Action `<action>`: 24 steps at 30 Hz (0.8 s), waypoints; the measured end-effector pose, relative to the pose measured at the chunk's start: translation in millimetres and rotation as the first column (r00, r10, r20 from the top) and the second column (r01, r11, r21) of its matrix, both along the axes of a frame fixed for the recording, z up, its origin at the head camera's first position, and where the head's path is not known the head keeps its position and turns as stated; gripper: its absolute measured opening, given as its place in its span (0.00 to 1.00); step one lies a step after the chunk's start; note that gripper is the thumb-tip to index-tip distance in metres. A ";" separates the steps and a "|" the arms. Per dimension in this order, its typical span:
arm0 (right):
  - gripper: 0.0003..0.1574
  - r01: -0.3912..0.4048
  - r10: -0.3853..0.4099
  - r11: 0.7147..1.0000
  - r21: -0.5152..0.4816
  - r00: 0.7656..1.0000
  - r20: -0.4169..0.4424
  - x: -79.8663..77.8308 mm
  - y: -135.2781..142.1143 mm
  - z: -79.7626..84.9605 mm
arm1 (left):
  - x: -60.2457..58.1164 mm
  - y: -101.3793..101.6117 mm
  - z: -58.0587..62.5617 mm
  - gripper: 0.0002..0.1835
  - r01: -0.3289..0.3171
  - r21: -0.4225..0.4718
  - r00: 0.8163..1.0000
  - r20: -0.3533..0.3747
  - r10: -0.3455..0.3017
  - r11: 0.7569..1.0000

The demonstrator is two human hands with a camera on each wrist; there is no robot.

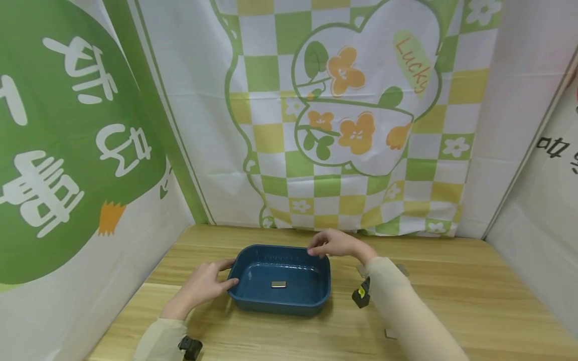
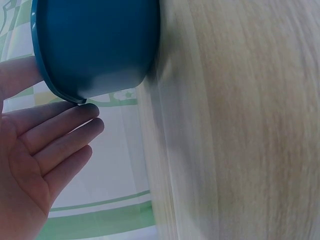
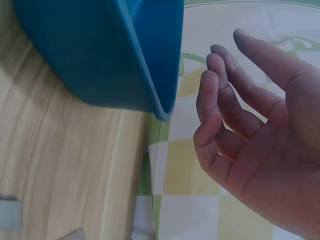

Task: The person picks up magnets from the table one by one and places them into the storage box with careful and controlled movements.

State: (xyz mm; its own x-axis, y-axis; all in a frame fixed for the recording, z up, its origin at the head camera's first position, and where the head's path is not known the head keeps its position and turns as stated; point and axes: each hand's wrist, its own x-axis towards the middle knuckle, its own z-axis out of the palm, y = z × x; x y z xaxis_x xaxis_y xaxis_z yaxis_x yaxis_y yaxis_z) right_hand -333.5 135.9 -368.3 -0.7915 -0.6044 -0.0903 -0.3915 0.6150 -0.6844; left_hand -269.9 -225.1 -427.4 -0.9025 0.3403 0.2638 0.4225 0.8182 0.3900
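Note:
A dark blue rectangular basin [image 1: 282, 303] stands on the wooden table. A small silvery rectangular block [image 1: 278, 284] lies on its floor. My left hand [image 1: 203, 286] holds the basin's left end, the thumb reaching over the rim and the other fingers outside by the far corner. In the left wrist view, those fingers [image 2: 62, 132] are nearly straight, and the thumb tip is hidden behind the rim. Above the far right corner hovers my right hand [image 1: 336, 244]. The right wrist view shows its loosely bent fingers [image 3: 207, 95] apart from the basin [image 3: 85, 55], holding nothing.
Small flat greyish pieces lie on the table right of the basin, one beyond the right sleeve [image 1: 403, 271] and another piece [image 1: 390, 333] nearer the front. A printed cloth [image 1: 361, 200] hangs along the table's back edge. Further printed cloth [image 1: 67, 150] covers the left side.

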 end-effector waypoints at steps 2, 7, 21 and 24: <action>0.18 -0.006 0.006 1.000 -0.001 1.000 -0.010 1.1 3.4 1.5 | -0.1 0.2 0.3 0.28 0.000 -0.005 1.000 -0.010 0.000 1.000; 0.19 -0.009 0.009 1.000 -0.005 1.000 -0.027 3.6 11.9 3.4 | -0.4 0.0 0.6 0.28 0.000 -0.018 1.000 -0.025 -0.001 1.000; 0.17 0.010 -0.011 1.000 -0.016 0.998 -0.057 4.8 39.8 -2.7 | 0.9 0.2 1.5 0.28 -0.002 -0.016 1.000 -0.014 0.002 1.000; 0.16 0.015 -0.016 1.000 -0.024 0.998 -0.053 4.0 46.4 -6.3 | 0.7 0.4 1.0 0.28 -0.003 -0.014 1.000 -0.008 0.002 1.000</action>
State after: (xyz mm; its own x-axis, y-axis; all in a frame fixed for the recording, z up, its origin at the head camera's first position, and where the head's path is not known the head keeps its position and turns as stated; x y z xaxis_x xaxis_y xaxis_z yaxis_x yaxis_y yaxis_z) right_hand -329.5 182.3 -374.6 -0.8043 -0.5933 -0.0337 -0.4182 0.6054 -0.6772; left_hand -269.2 -224.7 -426.5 -0.9014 0.3419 0.2658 0.4234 0.8247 0.3750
